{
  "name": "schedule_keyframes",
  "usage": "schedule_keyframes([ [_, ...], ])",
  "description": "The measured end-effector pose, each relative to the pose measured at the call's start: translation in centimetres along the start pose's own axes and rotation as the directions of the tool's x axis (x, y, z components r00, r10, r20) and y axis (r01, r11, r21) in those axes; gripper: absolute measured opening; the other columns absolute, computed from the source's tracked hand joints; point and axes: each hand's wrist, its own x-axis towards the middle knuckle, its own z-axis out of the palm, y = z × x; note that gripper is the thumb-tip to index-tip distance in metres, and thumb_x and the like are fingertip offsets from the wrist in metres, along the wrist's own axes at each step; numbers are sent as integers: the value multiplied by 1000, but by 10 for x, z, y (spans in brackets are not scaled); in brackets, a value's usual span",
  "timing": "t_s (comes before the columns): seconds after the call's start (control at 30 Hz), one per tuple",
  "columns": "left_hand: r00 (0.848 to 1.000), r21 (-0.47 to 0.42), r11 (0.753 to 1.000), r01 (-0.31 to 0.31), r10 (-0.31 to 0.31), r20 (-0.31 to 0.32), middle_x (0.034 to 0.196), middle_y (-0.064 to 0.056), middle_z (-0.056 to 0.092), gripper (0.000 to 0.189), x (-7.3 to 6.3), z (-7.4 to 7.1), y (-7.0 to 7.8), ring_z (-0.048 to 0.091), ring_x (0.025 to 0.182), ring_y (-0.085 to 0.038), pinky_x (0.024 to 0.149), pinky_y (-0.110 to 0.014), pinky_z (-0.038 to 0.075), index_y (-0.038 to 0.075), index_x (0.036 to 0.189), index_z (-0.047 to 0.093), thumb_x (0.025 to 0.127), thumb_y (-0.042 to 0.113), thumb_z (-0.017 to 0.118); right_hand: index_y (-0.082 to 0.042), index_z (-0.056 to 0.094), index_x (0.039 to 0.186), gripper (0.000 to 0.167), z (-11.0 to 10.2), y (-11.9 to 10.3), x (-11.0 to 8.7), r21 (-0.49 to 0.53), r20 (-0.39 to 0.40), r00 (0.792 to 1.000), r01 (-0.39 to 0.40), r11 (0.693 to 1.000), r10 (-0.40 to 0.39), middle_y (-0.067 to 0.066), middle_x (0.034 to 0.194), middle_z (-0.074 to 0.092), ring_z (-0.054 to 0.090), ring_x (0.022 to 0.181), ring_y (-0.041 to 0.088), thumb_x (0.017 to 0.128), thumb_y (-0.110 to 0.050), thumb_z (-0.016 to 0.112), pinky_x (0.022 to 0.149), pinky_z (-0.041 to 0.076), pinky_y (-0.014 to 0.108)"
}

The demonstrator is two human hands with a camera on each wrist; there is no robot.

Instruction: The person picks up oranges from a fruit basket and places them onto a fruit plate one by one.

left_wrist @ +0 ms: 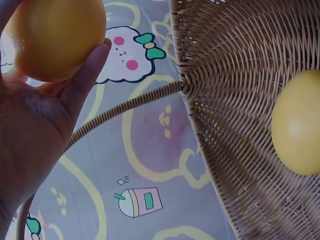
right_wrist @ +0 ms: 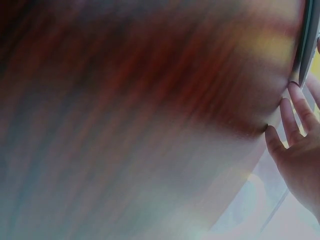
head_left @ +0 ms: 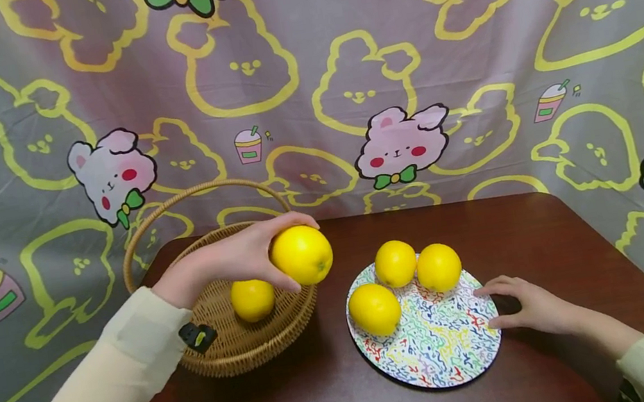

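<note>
My left hand grips a yellow citrus fruit between thumb and fingers, raised over the right side of a wicker basket. Below the hand, another yellow fruit lies in the basket. In the left wrist view, thumb and palm wrap the held fruit. Three yellow fruits sit toward the back left of a round plate with a multicoloured squiggle pattern. My right hand is at the plate's right rim, fingers extended and parted from the thumb, holding no fruit.
The basket's tall arched handle rises behind the left hand. Everything stands on a dark brown wooden table. A grey curtain with cartoon rabbits hangs behind and at both sides.
</note>
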Motion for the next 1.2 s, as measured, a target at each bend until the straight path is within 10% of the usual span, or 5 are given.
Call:
schedule_keyframes([
  [1.2, 973, -18, 988, -155, 156, 170, 119, 4, 51, 77, 71, 53, 19, 52, 104, -16, 86, -33, 48, 22, 133, 42, 70, 20, 87, -16, 65, 124, 55, 1, 4, 2, -9, -4, 1000, 10, 1000, -10, 8, 120, 57, 50, 109, 34, 78, -41, 79, 91, 43, 61],
])
